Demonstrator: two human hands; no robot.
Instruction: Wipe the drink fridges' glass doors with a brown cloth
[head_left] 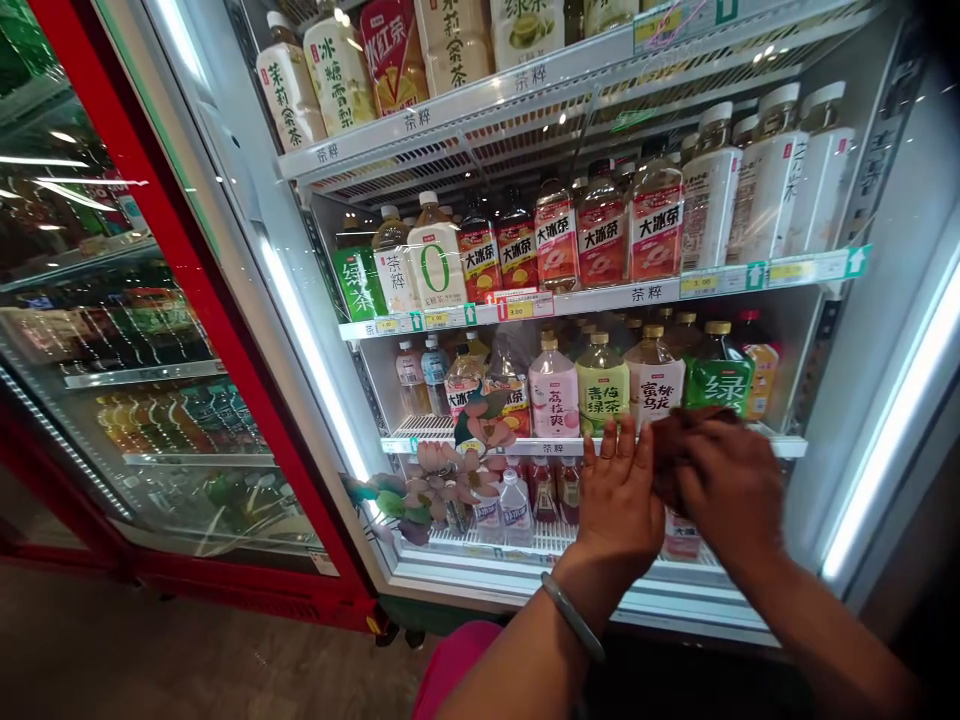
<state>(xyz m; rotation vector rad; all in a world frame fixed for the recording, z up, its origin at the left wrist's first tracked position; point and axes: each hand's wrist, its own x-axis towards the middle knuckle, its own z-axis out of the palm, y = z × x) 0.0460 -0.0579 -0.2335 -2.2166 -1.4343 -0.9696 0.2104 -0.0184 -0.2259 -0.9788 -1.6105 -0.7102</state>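
A dark brown, crumpled piece of cloth (670,455) is bunched in the right hand (739,490), whose bent fingers are clamped on it. The cloth looks soft and matt, with uneven folds, and its edge is somewhat blurred. It is just beside the left hand (619,495), in front of the lower part of a gold-capped plastic bottle with green label (718,378). The left hand is stretched flat, its fingers straight and slightly apart; a grey rounded bangle (571,616) encircles its wrist.
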